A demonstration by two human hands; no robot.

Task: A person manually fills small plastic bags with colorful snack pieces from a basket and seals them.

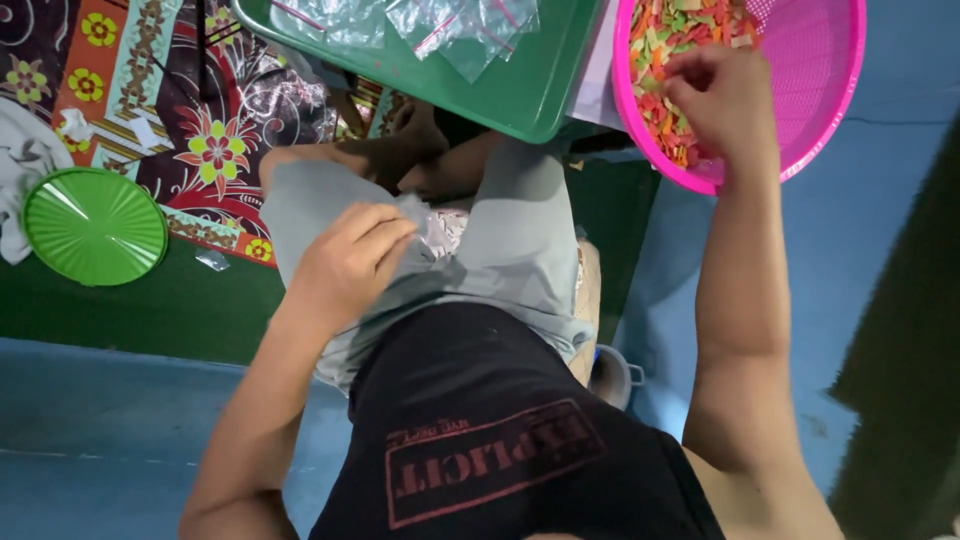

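**Seated person reaching into a basket of coloured snack pieces**

Seen from above, a person sits on the floor in grey shorts (500, 240) and a black shirt (490, 440); the right hand (722, 95) reaches far and to the right into a pink plastic basket (830, 90), its fingers curled loosely down over a heap of orange, green and red snack pieces (672, 40); whether it has any pinched cannot be told; the left hand (350, 262) rests near the lap, fingers bent and closed on a small clear plastic bag (440, 232) lying against the shorts; a green tray (500, 90) with more clear bags (440, 22) sits far centre, just beside the basket; a round green lid (95, 226) lies far left on a patterned mat (190, 90).
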